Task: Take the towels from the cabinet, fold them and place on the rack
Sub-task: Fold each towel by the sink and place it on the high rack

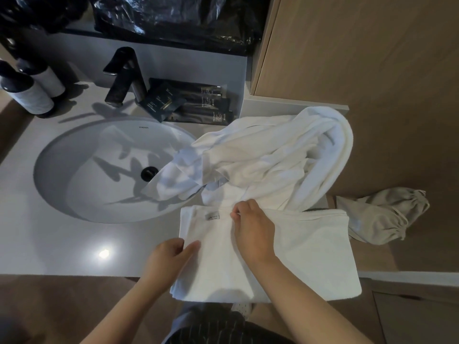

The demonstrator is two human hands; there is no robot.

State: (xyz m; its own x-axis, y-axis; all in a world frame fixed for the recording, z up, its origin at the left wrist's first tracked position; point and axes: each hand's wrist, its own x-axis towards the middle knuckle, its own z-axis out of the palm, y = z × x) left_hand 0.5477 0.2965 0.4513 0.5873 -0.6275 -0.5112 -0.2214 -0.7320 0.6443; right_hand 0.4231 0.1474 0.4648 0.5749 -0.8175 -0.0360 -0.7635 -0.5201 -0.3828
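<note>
One towel end, seemingly, in sink

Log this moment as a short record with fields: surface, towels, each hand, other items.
surface: countertop with a round sink
flat towel: white, partly folded, overhanging the counter's near edge
towel heap: white, crumpled, behind the flat towel, one end drooping into the sink
left hand: pinches the flat towel's left edge
right hand: pinches its far edge beside the label
other: dark faucet, two bottles, dark packets, beige drawstring bag to the right
</note>
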